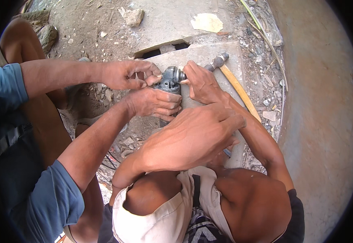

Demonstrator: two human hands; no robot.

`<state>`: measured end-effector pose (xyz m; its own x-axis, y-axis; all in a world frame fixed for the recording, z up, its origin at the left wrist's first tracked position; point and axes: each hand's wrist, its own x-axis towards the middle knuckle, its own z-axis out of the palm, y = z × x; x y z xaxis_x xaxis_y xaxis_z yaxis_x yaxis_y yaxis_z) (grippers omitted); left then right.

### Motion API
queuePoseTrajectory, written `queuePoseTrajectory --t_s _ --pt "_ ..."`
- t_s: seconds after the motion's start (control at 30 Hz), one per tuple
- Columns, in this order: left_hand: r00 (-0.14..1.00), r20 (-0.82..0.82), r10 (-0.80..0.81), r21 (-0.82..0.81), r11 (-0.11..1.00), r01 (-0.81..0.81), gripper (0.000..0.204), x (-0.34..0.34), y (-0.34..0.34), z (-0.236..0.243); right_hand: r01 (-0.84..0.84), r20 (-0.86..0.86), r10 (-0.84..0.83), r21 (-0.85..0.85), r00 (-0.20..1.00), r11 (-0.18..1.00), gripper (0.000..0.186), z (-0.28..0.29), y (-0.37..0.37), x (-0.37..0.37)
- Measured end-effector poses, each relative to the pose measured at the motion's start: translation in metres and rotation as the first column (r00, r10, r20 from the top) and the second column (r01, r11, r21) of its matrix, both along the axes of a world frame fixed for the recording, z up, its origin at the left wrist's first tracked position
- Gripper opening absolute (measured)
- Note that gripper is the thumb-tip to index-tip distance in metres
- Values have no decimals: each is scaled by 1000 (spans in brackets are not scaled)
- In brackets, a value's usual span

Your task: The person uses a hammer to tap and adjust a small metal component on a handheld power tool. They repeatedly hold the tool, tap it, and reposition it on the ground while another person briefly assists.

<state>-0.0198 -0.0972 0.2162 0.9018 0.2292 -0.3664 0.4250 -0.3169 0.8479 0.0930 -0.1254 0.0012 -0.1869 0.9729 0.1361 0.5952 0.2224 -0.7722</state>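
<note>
Grinder (170, 77), dark and stubby, sits just left of the fingers of your right hand (203, 84), which are clamped around its ringed metal end (180, 75). Your left hand (196, 135) is just nearer to you, its fingers loosely bent; their tips are partly hidden, so you cannot tell whether they hold anything. A small bluish-grey piece (227, 152) pokes out beneath them, too covered to name.

The work looks midway: the grinder is gripped by several hands, and no disc shows at the end you pinch. Whether a part there is loose or tight, you cannot tell; what appears left is that metal end.

Left of your right fingers, the co-worker's nearer hand (156, 102) wraps the grinder's body, and the farther hand (131, 75) has fingers at its head.

Just right of your right fingers lies a hammer (235, 84), wooden handle slanting back toward you, on a concrete slab (200, 52). No box or tray shows around your fingers; beyond them, a dark slot (151, 53) opens in the concrete, its inside too dark to read. Farther off sits a stone (132, 17).
</note>
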Motion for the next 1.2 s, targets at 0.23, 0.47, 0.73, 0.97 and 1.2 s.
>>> queuePoseTrajectory --t_s 0.23,0.47,0.73,0.97,1.2 --pt "997 83 -11 13 1000 10 30 3 -9 -10 13 -5 -13 -15 1000 1000 28 4 -2 2" --pt "989 -16 145 97 985 -142 23 -11 13 -15 -28 -77 23 -67 997 997 29 11 -1 9" --pt "812 -127 570 230 813 -535 39 -41 60 -68 -11 -212 -2 -62 977 998 45 15 1 15" --pt "692 -42 721 -225 668 -710 34 -32 48 -114 -240 -834 -329 -464 443 853 82 66 16 34" --pt "607 76 791 -206 609 -766 29 -23 60 -128 -34 -712 -249 -358 657 933 87 56 19 44"
